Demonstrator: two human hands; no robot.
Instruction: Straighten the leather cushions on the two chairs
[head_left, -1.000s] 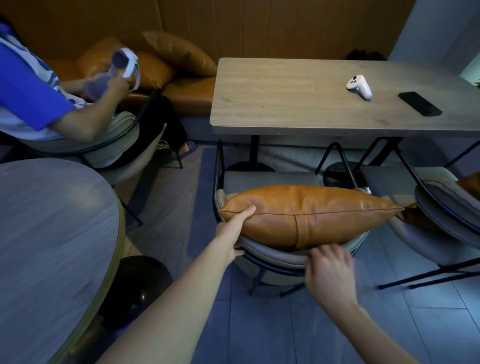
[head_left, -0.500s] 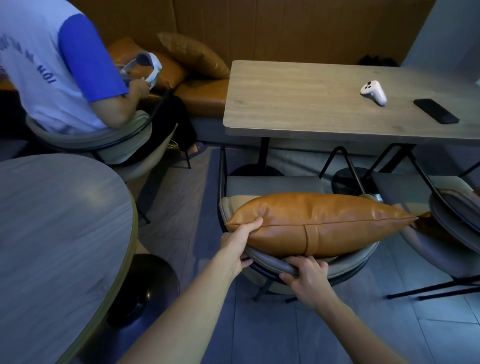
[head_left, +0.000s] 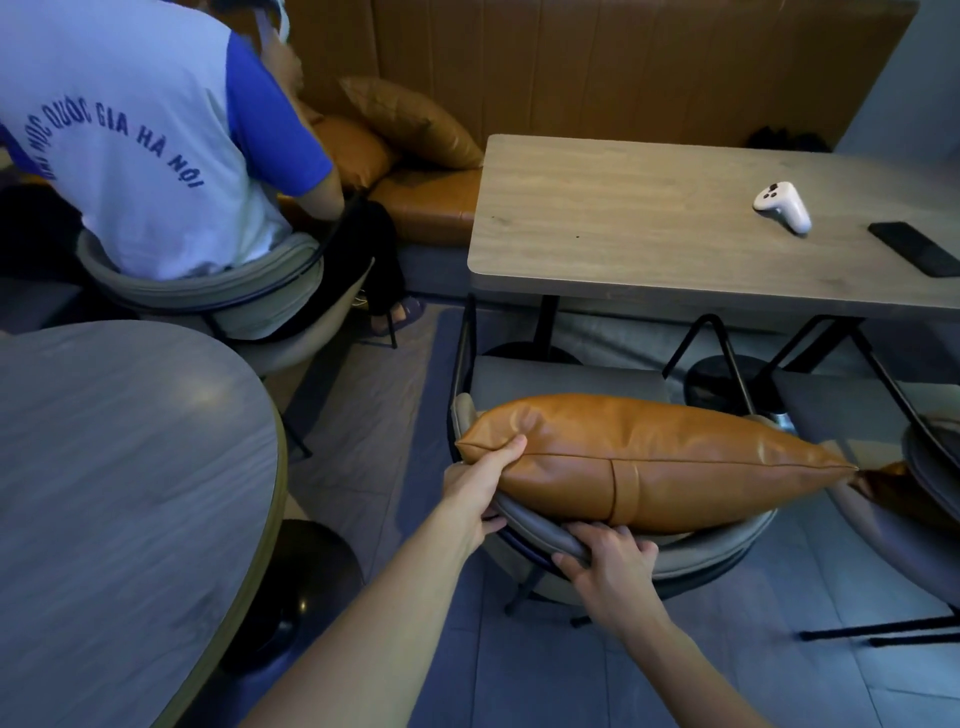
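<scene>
Right hand: our right hand is clenched over the padded backrest rim of the near chair, fingers curled under the cushion's lower edge.
Left hand: our left hand pinches the left corner of the leather cushion, thumb on top.
Cushion: it stands on edge along the chair's backrest, seam horizontal, its right tip near the second chair.
Second cushion: a tan one lies in that chair, mostly hidden.
Round table: grey top at our left.
Long table: a white controller and a dark phone lie apart on the table.
Change: our right hand has shifted from the cushion's underside onto the rim.
</scene>
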